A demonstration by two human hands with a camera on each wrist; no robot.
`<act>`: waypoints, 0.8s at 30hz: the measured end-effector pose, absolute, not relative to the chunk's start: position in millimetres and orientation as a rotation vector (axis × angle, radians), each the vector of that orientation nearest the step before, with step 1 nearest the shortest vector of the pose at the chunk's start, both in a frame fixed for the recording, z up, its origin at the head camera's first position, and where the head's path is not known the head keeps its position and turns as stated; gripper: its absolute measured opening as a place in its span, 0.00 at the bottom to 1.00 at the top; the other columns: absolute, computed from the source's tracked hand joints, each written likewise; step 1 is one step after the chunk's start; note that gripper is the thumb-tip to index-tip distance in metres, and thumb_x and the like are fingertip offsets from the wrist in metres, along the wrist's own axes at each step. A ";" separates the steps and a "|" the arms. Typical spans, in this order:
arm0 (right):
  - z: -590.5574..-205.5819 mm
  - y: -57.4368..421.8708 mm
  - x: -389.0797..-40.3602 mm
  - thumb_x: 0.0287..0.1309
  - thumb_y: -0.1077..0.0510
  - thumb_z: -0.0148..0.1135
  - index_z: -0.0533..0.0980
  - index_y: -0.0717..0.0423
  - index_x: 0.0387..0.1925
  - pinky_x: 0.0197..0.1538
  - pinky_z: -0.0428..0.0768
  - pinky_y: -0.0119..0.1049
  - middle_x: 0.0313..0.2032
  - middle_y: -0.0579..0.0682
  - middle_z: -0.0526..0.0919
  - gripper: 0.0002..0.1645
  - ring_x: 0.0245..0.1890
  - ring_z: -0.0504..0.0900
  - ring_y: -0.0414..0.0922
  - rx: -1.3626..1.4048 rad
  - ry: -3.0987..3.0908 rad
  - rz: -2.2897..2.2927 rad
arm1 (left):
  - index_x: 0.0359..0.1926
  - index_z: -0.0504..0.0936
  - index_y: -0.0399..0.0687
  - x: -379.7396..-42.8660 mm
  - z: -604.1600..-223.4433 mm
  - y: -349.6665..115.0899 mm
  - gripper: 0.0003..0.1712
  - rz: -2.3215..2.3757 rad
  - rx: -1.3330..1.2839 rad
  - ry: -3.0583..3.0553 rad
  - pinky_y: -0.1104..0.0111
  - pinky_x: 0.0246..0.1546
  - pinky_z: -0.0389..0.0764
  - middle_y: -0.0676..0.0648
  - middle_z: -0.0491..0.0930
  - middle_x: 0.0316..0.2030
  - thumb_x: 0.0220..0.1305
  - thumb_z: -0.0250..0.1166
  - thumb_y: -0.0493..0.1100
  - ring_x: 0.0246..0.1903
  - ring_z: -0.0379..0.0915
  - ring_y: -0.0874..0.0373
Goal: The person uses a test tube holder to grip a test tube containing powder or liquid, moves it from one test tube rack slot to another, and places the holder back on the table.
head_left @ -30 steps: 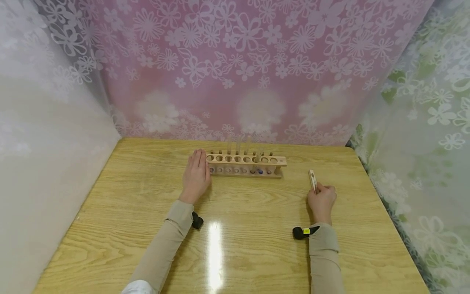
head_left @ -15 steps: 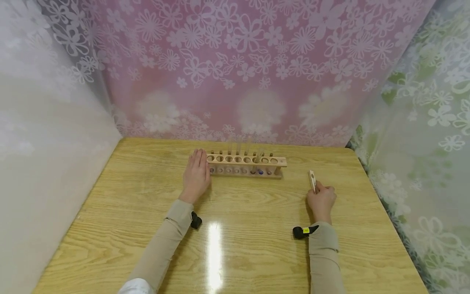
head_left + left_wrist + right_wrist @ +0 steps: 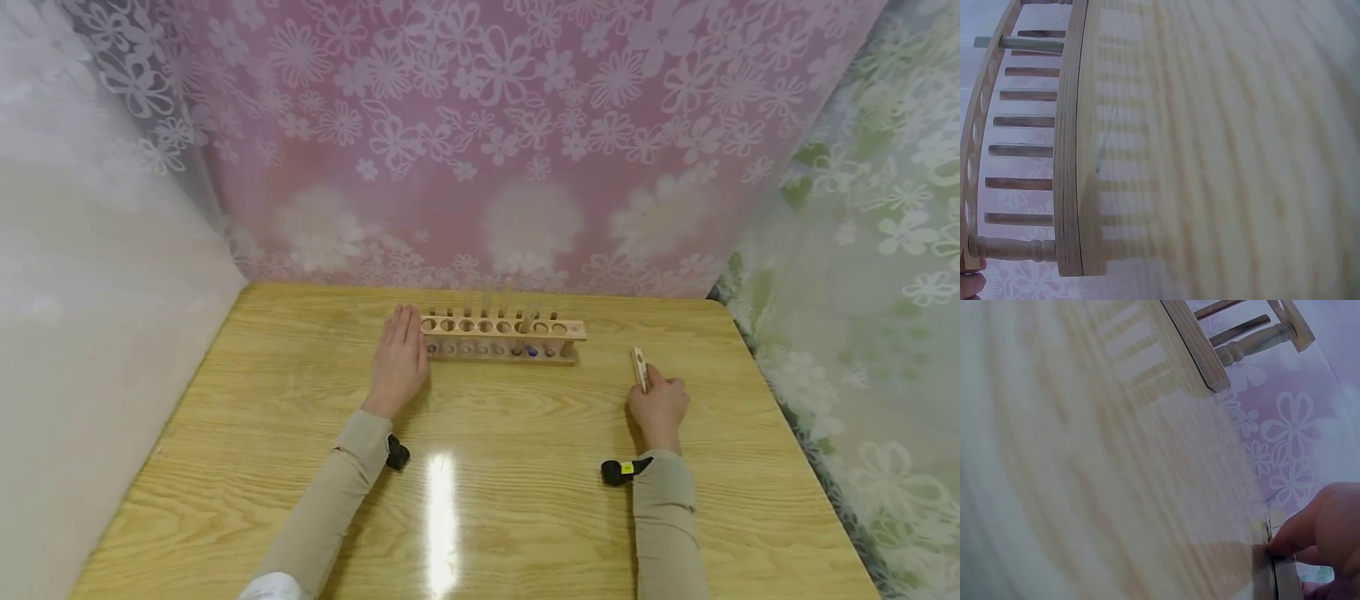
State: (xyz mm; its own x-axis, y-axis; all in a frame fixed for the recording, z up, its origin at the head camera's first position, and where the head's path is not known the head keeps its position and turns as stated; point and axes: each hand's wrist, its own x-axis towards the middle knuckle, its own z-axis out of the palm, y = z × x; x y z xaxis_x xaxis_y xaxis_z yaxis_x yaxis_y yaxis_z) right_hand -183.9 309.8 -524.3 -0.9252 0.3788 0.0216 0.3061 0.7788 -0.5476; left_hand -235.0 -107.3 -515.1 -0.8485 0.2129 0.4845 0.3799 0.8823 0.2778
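Note:
A wooden test tube rack stands at the back middle of the table. Straight fingers of my left hand rest against the rack's left end; its thumb is hidden in the head view. In the left wrist view, fingertips show right at the end of the upper board. One glass test tube leans in a hole right of the middle. Several clear tubes stand on the back pegs. To the right, my right hand pinches a slim wooden test tube clamp, close over the table.
The wood-grain table carries a bright light reflection in front. A pink floral curtain hangs right behind it, with pale sheets at left and right. Each wrist wears a black camera.
Almost nothing differs; both hands keep their places at the rack and the clamp, with only a slight shift of the wrists.

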 end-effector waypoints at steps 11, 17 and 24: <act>-523.7 306.4 -182.5 0.61 0.61 0.48 0.66 0.63 0.68 0.54 0.61 0.63 0.52 0.77 0.65 0.32 0.51 0.62 0.74 -0.539 -2.853 0.841 | 0.68 0.65 0.23 -229.3 -515.2 -111.2 0.26 -0.497 -0.453 -2.552 0.47 0.70 0.58 0.28 0.65 0.66 0.75 0.49 0.37 0.70 0.56 0.36; -515.9 307.2 -184.8 0.62 0.58 0.46 0.64 0.69 0.67 0.54 0.62 0.64 0.51 0.78 0.68 0.32 0.52 0.63 0.71 -0.484 -2.941 0.807 | 0.67 0.65 0.22 -229.1 -514.7 -112.3 0.26 -0.520 -0.451 -2.506 0.47 0.69 0.60 0.27 0.66 0.65 0.73 0.52 0.35 0.69 0.58 0.35; -489.6 308.9 -186.9 0.70 0.51 0.48 0.52 0.74 0.72 0.59 0.67 0.65 0.58 0.80 0.63 0.40 0.57 0.64 0.74 -0.513 -2.954 0.986 | 0.65 0.69 0.24 -234.0 -505.3 -112.2 0.25 -0.602 -0.462 -2.512 0.48 0.71 0.58 0.28 0.69 0.63 0.74 0.49 0.37 0.68 0.59 0.34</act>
